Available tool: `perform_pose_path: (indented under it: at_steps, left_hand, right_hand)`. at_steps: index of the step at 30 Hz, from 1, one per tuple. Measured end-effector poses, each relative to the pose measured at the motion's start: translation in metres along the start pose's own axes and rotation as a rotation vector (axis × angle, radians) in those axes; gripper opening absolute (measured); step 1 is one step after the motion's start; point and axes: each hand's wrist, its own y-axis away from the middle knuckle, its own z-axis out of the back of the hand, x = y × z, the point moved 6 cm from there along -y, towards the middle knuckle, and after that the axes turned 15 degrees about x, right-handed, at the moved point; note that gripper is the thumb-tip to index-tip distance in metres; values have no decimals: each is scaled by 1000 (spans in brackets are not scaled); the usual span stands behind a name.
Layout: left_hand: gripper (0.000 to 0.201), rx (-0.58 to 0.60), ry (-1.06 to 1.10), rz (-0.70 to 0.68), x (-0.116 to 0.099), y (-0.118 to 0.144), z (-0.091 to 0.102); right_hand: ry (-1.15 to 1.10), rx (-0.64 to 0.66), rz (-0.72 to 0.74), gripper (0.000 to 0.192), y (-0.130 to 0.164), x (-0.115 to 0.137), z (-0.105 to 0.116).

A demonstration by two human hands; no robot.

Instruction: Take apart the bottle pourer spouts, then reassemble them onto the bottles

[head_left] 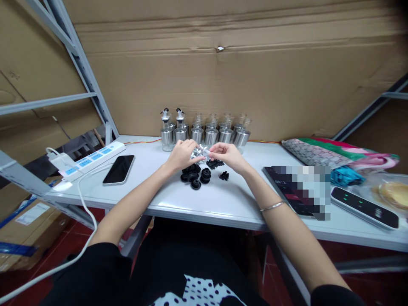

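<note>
Left hand [181,155] and right hand [227,154] meet above the white table [223,199], both pinched on one small silver pourer spout [200,151] held between the fingertips; left fingers curled round its body end, right thumb and forefinger on the other end. Detail of the part too small to resolve. Judgement: spout is light, rigid, metal-finished and probably slick, so a fingertip pinch on the wider collar suits it better than a grip on the thin nozzle, which looks the easier bit to bend or drop. Just below the hands, on the table: cluster of black rubber stoppers [195,175], and just to the right a scatter of smaller black bits [215,163]; judged soft, grippy, unbreakable. Behind the hands, against the cardboard wall [242,76], a row of glass-and-steel dispenser bottles [204,132]; the two leftmost carry fitted spouts, the others appear open-topped. Glass necks judged fragile; hold by the steel base. Further left: phone [119,169], power strip [92,159]. Right: dark tablet [363,206], folded cloth [321,152].
</note>
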Motion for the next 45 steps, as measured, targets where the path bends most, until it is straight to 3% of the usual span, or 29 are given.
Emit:
perform_pose_path:
  at_steps: [7,11,19,27,37,41,45]
  left_hand:
    - [25,-14,-4,17,-1,1,3]
    - [25,-12,-51,11,-5,1,5]
    - [28,-19,-77,-45,-17,2,5]
    - [30,-104,1,-26,-16,4,10]
    - [44,2,-191,-160,-23,0,-4]
    - [49,-11,-208,-181,-25,0,-1]
    - [51,-35,-198,-196,-24,1,0]
  right_hand:
    - [50,40,10,38,-1,2,-3]
    - [88,-27,27,40,-1,3,1]
    - [167,110,-33,42,-1,-1,-15]
    - [184,67,16,37,1,5,-5]
    - [158,151,-10,39,0,6,-10]
    - [228,198,-97,44,3,-1,2]
    - [479,203,-250,33,9,-13,30]
